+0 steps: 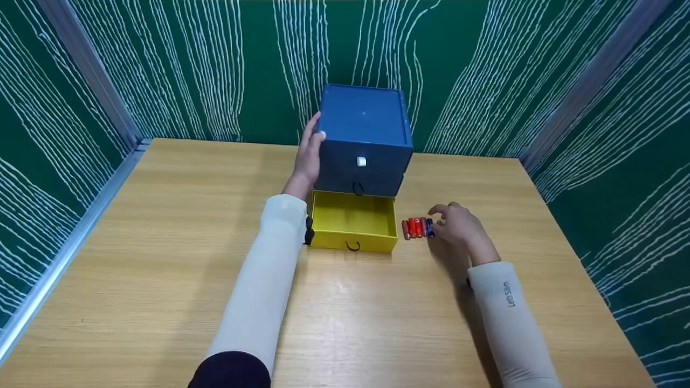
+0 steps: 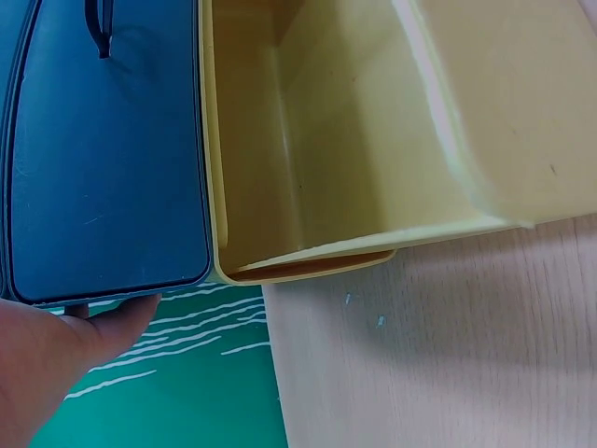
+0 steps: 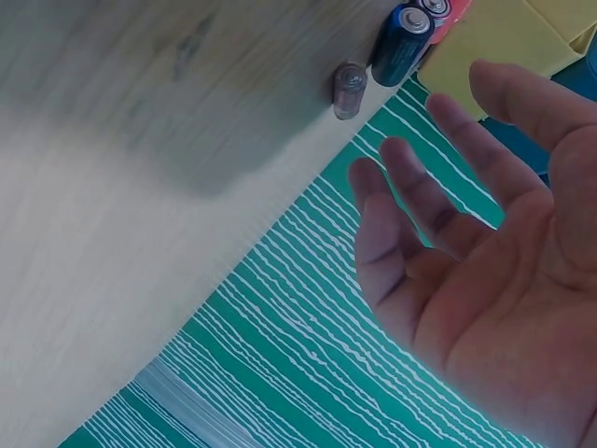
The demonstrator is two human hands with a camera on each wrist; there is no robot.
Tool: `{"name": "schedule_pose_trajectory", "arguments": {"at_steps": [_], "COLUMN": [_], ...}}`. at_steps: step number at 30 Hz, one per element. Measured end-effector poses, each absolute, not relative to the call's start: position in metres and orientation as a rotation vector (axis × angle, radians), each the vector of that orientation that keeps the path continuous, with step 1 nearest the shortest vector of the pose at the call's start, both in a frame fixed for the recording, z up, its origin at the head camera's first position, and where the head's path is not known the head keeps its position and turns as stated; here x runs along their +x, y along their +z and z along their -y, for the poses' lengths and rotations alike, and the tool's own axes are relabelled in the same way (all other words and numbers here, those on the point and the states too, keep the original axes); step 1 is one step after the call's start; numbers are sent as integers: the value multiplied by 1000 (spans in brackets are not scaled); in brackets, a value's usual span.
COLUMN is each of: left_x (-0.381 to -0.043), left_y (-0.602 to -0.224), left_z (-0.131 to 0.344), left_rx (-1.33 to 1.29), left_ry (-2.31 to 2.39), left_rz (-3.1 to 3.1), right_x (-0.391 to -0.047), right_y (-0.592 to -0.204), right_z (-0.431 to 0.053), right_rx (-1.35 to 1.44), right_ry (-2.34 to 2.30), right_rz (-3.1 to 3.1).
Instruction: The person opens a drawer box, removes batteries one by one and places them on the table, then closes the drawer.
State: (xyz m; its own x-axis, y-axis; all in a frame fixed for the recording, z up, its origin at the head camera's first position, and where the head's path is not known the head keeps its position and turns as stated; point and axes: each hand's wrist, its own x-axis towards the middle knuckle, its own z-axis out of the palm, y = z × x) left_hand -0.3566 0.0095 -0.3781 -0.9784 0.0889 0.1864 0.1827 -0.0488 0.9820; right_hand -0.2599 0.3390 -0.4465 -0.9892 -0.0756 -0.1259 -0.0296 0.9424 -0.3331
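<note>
My left hand (image 1: 308, 159) rests against the left side of a blue drawer cabinet (image 1: 365, 116), its fingers along the side and the thumb at the front corner. Below, a yellow drawer (image 1: 353, 241) is pulled out toward me, and its inside is bare in the left wrist view. Several batteries (image 1: 415, 228), red and dark ones, lie in a row to the right of the drawer. Just over the row's right end is my right hand (image 1: 458, 223), fingers spread and loosely bent, holding nothing. A blue battery (image 3: 401, 47) stands out in the right wrist view.
The wooden table (image 1: 161, 258) extends to both sides and in front of the cabinet. Green walls (image 1: 269, 70) with white wavy lines enclose its back and sides. A white knob (image 1: 361, 161) and black loop pulls stick out from the drawer fronts.
</note>
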Motion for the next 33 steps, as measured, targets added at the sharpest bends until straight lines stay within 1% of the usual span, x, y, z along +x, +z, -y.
{"name": "schedule_pose_trajectory", "arguments": {"at_steps": [8,12,20,27,33], "left_x": [-338,-334,-356,-356,-350], "left_y": [-362,-360,-381,-381,-375], "left_z": [-9,-9,-11,-12,-11], "left_rx": [-319,-317,-292,-303,-312], "left_ry": [-2182,-2167,-2161,-2156,-2172], "left_rz": [2147,2164,2142,2130,2131], "right_x": [-261,-261,-256,-253,-251], "right_y": [-446,-444,-446,-442,-440], "right_z": [-334,-331,-322,-312,-305], "right_rx": [-56,-14,-43,-4,-27], "right_ry": [-542,-606,-692,-799,-805], "right_rz": [-2975,-2961,-3002,-2949,-2959]}}
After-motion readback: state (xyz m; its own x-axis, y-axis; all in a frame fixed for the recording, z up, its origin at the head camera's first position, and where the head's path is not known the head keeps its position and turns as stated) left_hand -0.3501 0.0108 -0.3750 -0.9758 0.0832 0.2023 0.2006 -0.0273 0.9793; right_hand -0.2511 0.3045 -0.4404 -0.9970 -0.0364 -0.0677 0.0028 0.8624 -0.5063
